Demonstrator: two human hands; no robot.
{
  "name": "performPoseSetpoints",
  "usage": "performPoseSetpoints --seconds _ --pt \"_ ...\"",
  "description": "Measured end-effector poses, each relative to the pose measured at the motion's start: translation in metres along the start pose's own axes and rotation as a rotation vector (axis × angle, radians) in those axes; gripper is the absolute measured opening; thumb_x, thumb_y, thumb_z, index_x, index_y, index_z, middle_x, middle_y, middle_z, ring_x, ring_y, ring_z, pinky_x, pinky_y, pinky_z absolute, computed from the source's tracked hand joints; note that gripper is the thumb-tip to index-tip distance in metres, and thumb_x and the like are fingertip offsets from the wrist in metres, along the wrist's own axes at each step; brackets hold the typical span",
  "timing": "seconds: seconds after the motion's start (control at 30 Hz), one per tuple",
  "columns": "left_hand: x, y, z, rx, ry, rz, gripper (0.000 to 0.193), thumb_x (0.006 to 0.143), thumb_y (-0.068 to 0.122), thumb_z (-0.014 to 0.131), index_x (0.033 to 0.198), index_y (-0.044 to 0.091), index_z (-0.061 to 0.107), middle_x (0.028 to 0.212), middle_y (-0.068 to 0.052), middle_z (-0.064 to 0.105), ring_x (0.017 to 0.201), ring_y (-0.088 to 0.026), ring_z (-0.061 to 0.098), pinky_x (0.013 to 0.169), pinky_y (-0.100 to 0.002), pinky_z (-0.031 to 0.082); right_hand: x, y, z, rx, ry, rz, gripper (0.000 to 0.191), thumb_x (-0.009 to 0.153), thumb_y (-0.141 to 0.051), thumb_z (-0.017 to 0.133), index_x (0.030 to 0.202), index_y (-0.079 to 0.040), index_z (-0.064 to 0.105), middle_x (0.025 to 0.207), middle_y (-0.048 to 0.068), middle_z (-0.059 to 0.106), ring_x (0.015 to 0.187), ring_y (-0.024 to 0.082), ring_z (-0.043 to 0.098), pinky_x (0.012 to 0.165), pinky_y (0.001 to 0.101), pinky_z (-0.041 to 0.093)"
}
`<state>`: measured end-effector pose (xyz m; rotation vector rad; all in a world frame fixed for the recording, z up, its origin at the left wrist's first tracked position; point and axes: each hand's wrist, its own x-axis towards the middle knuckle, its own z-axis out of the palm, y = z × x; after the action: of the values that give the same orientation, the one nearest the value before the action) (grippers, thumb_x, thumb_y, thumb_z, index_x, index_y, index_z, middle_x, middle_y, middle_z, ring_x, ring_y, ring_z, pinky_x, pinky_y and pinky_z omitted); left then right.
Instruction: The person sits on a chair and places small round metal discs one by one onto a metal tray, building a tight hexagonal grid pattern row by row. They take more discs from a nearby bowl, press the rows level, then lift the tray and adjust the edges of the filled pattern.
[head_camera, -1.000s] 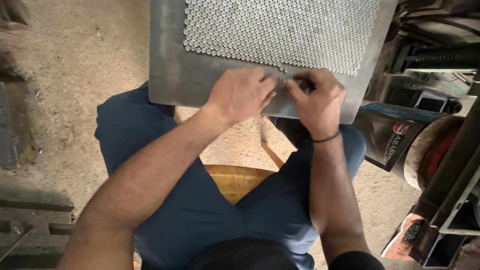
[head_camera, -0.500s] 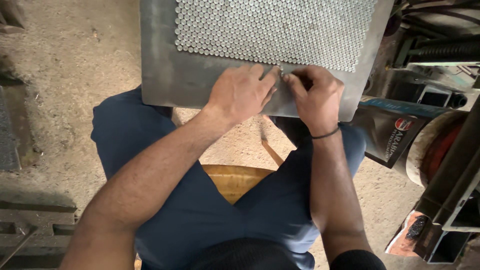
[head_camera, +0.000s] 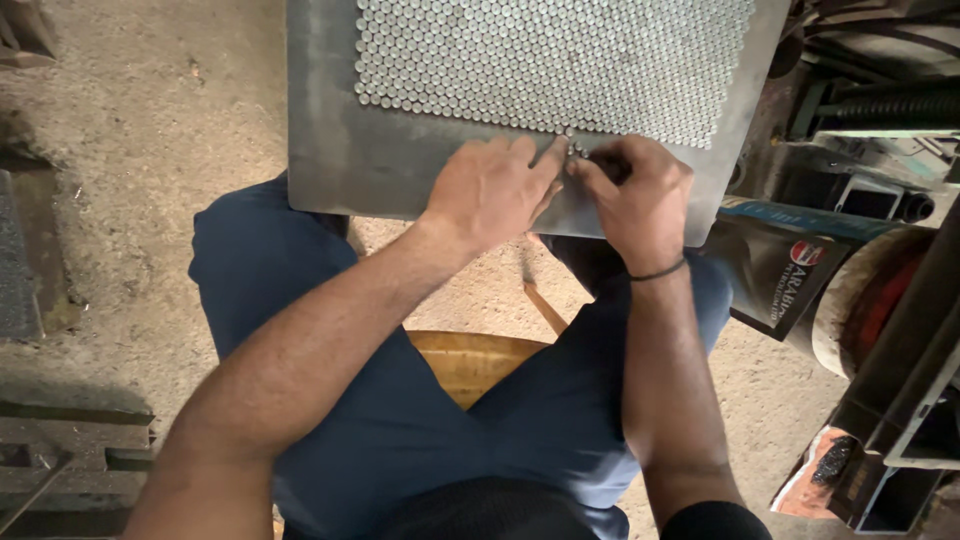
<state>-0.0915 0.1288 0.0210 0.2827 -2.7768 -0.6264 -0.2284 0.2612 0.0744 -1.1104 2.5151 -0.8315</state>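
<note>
We see the left hand (head_camera: 490, 190) and right hand (head_camera: 640, 195) meet fingertip to fingertip, pinching a small metal piece (head_camera: 571, 150) just beyond them at the near edge of the packed rows (head_camera: 550, 60) on the metal plate (head_camera: 330, 150).

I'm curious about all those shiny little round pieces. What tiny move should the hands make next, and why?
Probably press one more small round piece down at the bottom edge of the packed rows of pieces. Both the left hand and the right hand pinch together right at that edge, and bare metal plate shows below it. Whether a piece sits between the fingertips is too small to tell.
</note>
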Motion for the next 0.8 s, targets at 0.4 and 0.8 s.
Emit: performPoseSetpoints --seconds 0.4,0.8 --pt "0.000 0.001 -0.001 0.008 0.012 0.034 0.041 0.101 0.040 0.061 0.124 0.007 0.069 0.083 -0.007 0.063 0.072 -0.025 0.064 0.061 -0.041 0.052 0.005 0.001 0.006 0.002 0.063 0.015 0.021 0.091 -0.016 0.086 0.090 0.002 0.075 0.077 0.013 0.072 0.064 0.019 0.068 0.060 0.0326 0.053" --pt "0.004 0.006 -0.004 0.069 -0.084 0.016 0.052 0.102 0.050 0.055 0.134 0.010 0.066 0.084 -0.009 0.066 0.072 -0.024 0.066 0.059 -0.040 0.054 0.004 0.005 0.001 0.070 0.029 0.005 0.014 0.092 -0.010 0.080 0.097 0.002 0.076 0.085 0.012 0.076 0.071 0.016 0.072 0.067 0.0299 0.057"
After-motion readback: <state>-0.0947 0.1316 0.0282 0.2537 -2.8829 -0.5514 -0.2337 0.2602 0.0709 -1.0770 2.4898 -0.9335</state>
